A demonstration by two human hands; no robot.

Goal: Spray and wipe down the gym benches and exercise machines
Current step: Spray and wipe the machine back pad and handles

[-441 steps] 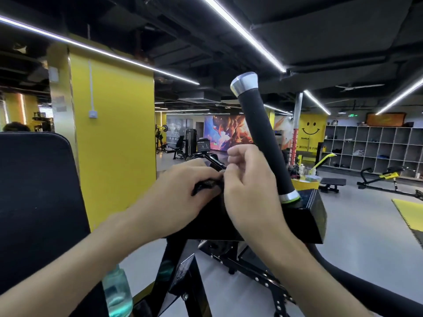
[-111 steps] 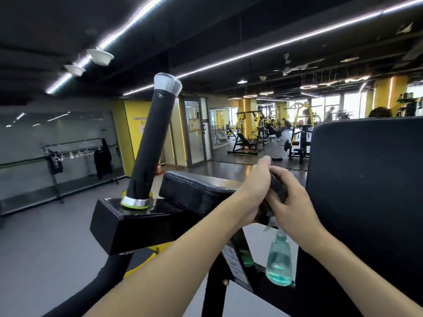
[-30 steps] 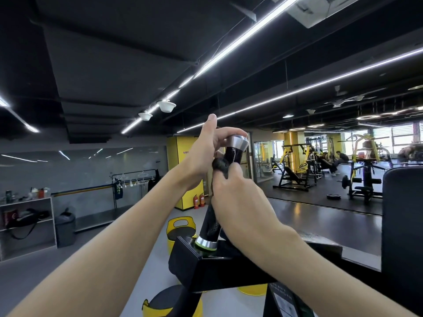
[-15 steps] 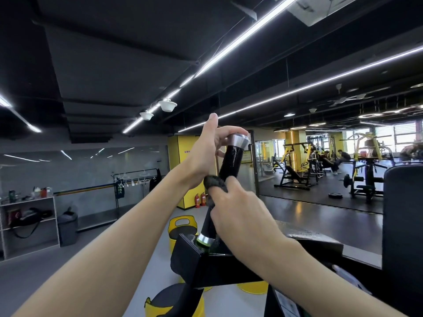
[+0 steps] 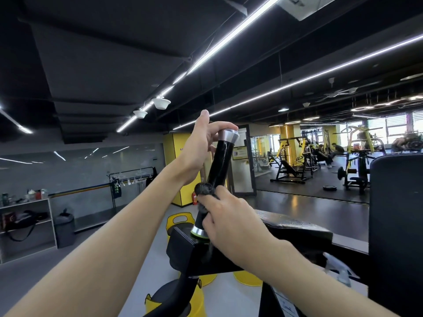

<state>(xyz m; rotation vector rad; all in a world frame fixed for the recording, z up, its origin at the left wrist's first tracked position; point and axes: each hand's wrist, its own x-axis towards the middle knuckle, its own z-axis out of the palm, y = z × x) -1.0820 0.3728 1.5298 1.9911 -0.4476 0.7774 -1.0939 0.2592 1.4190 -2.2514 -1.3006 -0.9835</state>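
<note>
Head camera: both forearms reached up from the bottom edge toward the machine handle (image 5: 220, 167), a black grip with a silver cap that rose tilted from a black block (image 5: 183, 250). The right hand (image 5: 231, 223) was curled round the lower part of the handle with a dark cloth (image 5: 204, 189) bunched under its fingers. It pressed the cloth against the grip just above the silver collar, and it hid most of the grip's base. The left hand (image 5: 199, 147) gripped the top of the handle just below the cap, with its fingers wrapped over the cap's edge and one digit sticking straight up.

Right of the handle and touching its block lay a black arm pad (image 5: 297, 227). Further right a tall black back pad (image 5: 396, 213) filled the frame edge and blocked the floor behind it. Low between that pad and the right forearm showed a blurred translucent spray bottle head (image 5: 340, 269); its body was hidden.

Below and behind the handle stood yellow stools (image 5: 177, 221). Far to its left were an open shelf unit (image 5: 27, 227), a grey bin (image 5: 65, 227) and a clothes rail (image 5: 131, 178) along the wall. Directly behind the handle stood a yellow pillar (image 5: 172, 170), and far to its right were black-and-yellow weight machines (image 5: 293, 165).
</note>
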